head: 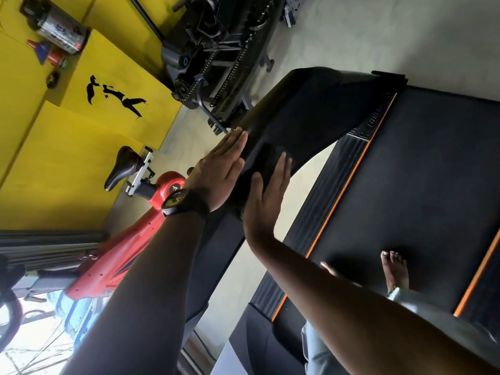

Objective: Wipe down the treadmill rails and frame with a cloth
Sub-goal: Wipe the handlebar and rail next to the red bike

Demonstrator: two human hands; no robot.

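Since the dark cloth (pixel 266 155) looks limp and light, it likely needs flat pressure rather than a grip. The right hand (pixel 266 196) presses it with straight fingers onto the treadmill's stiff black upright (pixel 311 112), while the left hand (pixel 219 169) lies flat alongside, fingers straight.

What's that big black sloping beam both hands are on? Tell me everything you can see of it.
The beam is a wide, smooth, matt black upright of the treadmill, plastic or painted metal by its look. It rises at a slant from the far end of the ribbed side rail toward the person. The left hand and the right hand lie flat on it, fingers straight. A darker patch between them may be a cloth; I cannot tell.
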